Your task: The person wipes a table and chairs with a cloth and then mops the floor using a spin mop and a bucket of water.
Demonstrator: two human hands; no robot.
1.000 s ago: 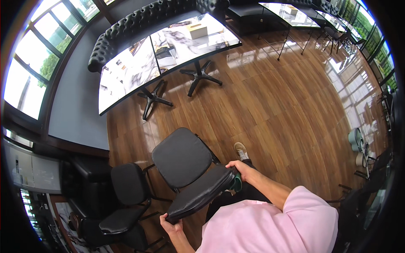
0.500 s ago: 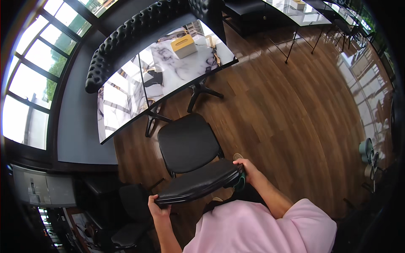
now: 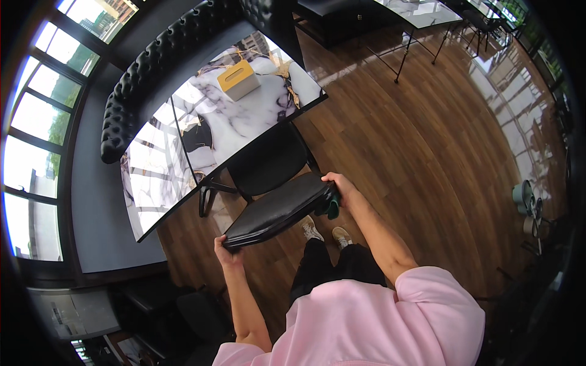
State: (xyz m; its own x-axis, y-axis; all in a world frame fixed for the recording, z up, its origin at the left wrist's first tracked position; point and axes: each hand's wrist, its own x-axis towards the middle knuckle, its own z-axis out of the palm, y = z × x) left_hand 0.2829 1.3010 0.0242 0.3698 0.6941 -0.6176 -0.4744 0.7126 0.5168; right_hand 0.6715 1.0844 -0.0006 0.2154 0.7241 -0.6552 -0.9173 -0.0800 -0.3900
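Both my hands hold a black padded chair (image 3: 281, 207) by its seat, in front of my legs. At the seat's near left corner, my left hand (image 3: 228, 251) is closed round the edge. My right hand (image 3: 343, 188) grips the near right corner, thumb on top. A dark green cloth (image 3: 332, 208) hangs just below that hand; whether its fingers pinch it is hidden. The chair's backrest points away from me, and its top reaches the near edge of the marble-patterned table (image 3: 253, 131). What the chair's legs rest on is hidden.
A tissue box with a yellow lid (image 3: 238, 79) sits on the table. Behind runs a black tufted sofa (image 3: 137, 76). Dark chairs (image 3: 201, 311) stand at lower left, and another table (image 3: 418, 13) at far right. Green and beige round items (image 3: 526, 198) are by the right rim.
The chair has moved forward, away from my body, so its backrest now meets the table edge. My arms are stretched further out, still gripping the seat.
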